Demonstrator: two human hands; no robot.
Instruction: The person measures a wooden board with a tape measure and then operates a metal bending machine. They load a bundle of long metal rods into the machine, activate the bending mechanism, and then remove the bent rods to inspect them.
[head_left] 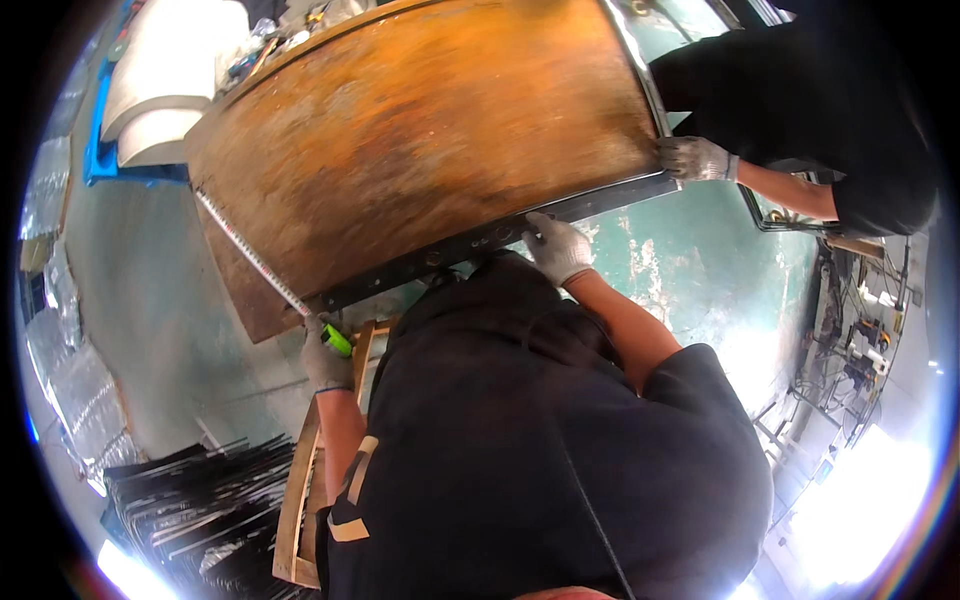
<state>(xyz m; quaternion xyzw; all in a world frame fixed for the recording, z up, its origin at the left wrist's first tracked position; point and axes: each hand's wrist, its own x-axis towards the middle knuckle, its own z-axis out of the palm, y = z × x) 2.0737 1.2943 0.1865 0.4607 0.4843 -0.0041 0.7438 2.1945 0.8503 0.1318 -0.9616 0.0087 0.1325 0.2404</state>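
My left hand (326, 360), in a pale work glove, is closed around a green tape measure (337, 341) at the near left corner of the wooden tabletop. Its white blade (250, 256) is drawn out and runs across the left part of the top toward the far left edge. A long black metal bar (455, 247) with holes lies along the near edge of the top. My gloved right hand (560, 248) grips this bar right of its middle, the fingertips partly hidden. The wooden tabletop (430, 120) is brown and worn.
At the right, a co-worker's gloved hand (698, 158) rests at the table corner where the bar ends. White curved sheets (165, 70) stand on a blue support (100, 155) at the far left. A wooden pallet (297, 500) and stacked black strips (200, 510) lie at the lower left.
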